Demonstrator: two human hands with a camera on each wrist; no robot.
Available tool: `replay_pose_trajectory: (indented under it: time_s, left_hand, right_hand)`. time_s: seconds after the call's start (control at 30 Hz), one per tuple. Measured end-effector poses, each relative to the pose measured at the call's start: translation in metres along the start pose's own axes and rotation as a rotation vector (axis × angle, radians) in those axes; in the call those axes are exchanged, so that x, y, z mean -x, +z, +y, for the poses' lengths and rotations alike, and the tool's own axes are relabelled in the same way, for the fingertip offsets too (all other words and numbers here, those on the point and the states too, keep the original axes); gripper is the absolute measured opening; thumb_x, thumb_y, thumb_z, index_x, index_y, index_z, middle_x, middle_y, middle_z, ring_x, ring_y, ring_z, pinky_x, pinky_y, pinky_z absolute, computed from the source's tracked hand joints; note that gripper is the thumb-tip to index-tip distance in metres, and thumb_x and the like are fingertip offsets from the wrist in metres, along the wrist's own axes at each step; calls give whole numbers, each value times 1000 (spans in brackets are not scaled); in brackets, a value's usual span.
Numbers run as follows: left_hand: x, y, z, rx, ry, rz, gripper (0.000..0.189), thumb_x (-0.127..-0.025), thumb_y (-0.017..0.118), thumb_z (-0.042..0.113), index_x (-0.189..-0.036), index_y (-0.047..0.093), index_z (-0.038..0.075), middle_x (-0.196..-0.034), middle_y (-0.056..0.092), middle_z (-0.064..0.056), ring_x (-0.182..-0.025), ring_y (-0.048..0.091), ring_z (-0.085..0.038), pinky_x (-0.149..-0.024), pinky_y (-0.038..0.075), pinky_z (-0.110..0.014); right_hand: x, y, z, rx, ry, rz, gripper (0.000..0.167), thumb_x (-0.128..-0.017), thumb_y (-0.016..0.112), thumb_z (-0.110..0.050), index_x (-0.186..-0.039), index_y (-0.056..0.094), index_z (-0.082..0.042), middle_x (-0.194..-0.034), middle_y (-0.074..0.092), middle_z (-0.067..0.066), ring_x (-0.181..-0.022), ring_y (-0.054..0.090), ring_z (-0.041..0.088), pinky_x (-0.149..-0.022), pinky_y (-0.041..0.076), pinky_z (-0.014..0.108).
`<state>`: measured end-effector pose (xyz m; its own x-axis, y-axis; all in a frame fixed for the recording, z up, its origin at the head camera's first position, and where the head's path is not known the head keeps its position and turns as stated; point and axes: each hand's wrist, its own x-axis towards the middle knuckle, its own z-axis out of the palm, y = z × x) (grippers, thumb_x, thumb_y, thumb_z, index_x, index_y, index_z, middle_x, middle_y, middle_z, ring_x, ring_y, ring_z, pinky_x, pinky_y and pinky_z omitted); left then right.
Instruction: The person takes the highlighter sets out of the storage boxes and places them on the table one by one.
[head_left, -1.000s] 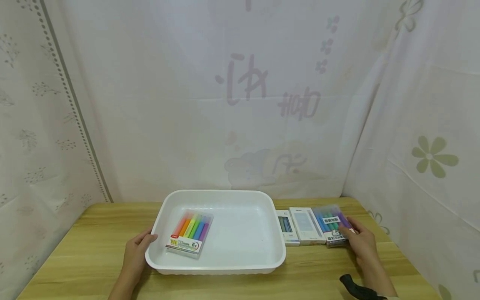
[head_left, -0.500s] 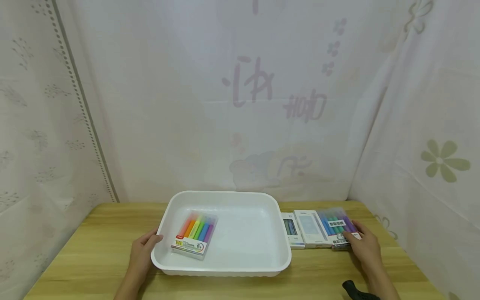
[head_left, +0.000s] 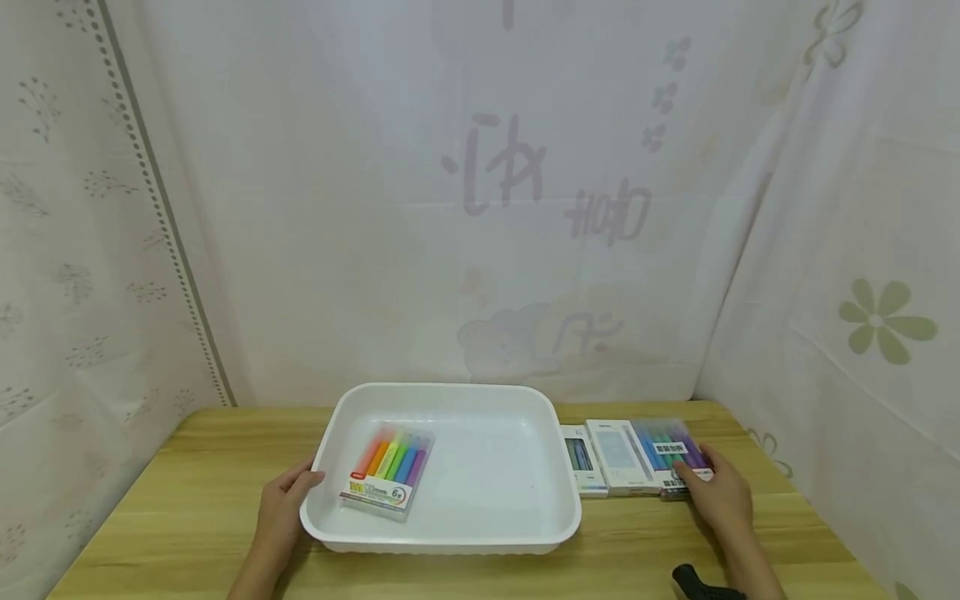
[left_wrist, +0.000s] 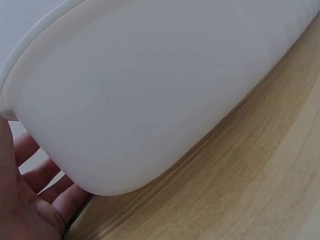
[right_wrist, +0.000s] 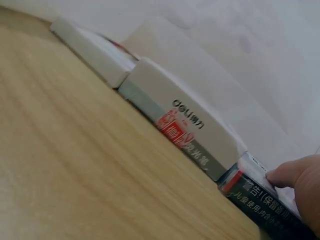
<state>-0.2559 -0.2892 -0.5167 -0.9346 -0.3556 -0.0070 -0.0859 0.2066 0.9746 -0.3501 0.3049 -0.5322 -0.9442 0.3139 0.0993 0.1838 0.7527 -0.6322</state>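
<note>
On the left, my left hand [head_left: 281, 504] grips the side of a white plastic tray [head_left: 510, 542], thumb over the rim. In the left wrist view its fingers [left_wrist: 42, 175] lie against the tray's outer wall. A clear pack of coloured highlighters [head_left: 390, 471] lies tilted inside the tray. To the right, my right hand [head_left: 722, 492] holds a see-through pack of blue, green and purple markers [head_left: 670, 450] by its near right side. The thumb [right_wrist: 287, 175] lies on top of that pack in the right wrist view, with the other fingers mostly hidden.
A white box [head_left: 621, 457] lies directly left of the marker pack. Beside it, a narrower white pen box [head_left: 581, 458] is partly covered by the tray's right rim. All rest on a wooden table [head_left: 622, 550] with curtains behind and at both sides. A black strap [head_left: 701, 583] shows near the right wrist.
The marker pack, slightly raised and tilted a second ago, now sits flatter and straighter against the white box. My left hand stays on the tray; the head view has shifted slightly.
</note>
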Motion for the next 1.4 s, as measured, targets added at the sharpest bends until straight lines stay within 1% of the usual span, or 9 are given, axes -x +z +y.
replay_pose_trajectory:
  time_s: [0.2,0.33,0.5,0.7,0.9,1.0,1.17,1.27,1.4]
  left_hand:
    - [0,1,0,-2,6,3,50,-98,52,19,-143,53,-2,-150,50,-22,-91,47,26,-81,48,-8]
    - [0,1,-1,5,9,2,49,-98,52,19,-143,53,-2,-150,49,-21,-92,48,25,-81,48,-9]
    - [0,0,-2,9,3,4,50,-98,51,19,-143,52,-2,-150,49,-22,-91,49,24,-79,50,-10]
    - [1,0,-2,29,-15,-8,50,-99,50,17,-145,50,-3,-152,46,-23,-89,50,23,-78,51,-11]
    - [1,1,1,18,-16,3,50,-99,52,19,-144,51,-2,-151,47,-22,-92,49,23,-79,50,-9]
    - [1,1,2,17,-12,11,50,-98,52,19,-143,52,-3,-150,48,-22,-93,50,21,-79,50,-9]
    - [1,2,3,36,-8,10,49,-98,51,17,-143,52,-3,-150,48,-23,-90,49,24,-79,50,-9]
    - [1,2,2,36,-2,5,49,-99,51,17,-143,51,-4,-150,48,-24,-89,50,24,-78,50,-9]
    - [1,1,1,26,-1,1,50,-98,51,17,-143,51,-3,-150,48,-23,-89,49,25,-79,50,-9]
  right_hand:
    - [2,1,-1,48,37,-2,77,-98,57,-45,-152,34,4,-153,36,36,-120,38,55,-92,36,62]
    - [4,3,-3,51,42,10,75,-98,56,-44,-151,35,4,-153,37,36,-117,39,55,-88,35,61]
    - [5,4,-6,15,32,39,72,-97,59,-41,-151,37,2,-153,39,34,-114,40,52,-83,33,56]
    - [8,5,-8,-7,29,64,68,-97,62,-37,-150,40,0,-153,40,33,-114,40,50,-85,32,56]
    - [8,7,-9,-35,22,103,64,-96,63,-32,-149,44,-2,-151,42,34,-116,40,52,-86,32,58]
    - [9,7,-11,-49,-8,149,59,-94,65,-26,-145,48,-1,-146,46,36,-119,41,54,-90,30,60]
    - [10,11,-15,-8,-93,202,49,-93,68,-18,-136,57,1,-140,53,36,-120,44,55,-93,30,61]
    - [12,12,-16,8,-112,204,43,-93,67,-17,-132,61,0,-139,52,36,-120,42,56,-93,30,62]
    - [14,10,-20,19,-107,183,43,-94,66,-18,-132,61,0,-140,51,37,-121,41,57,-95,30,62]
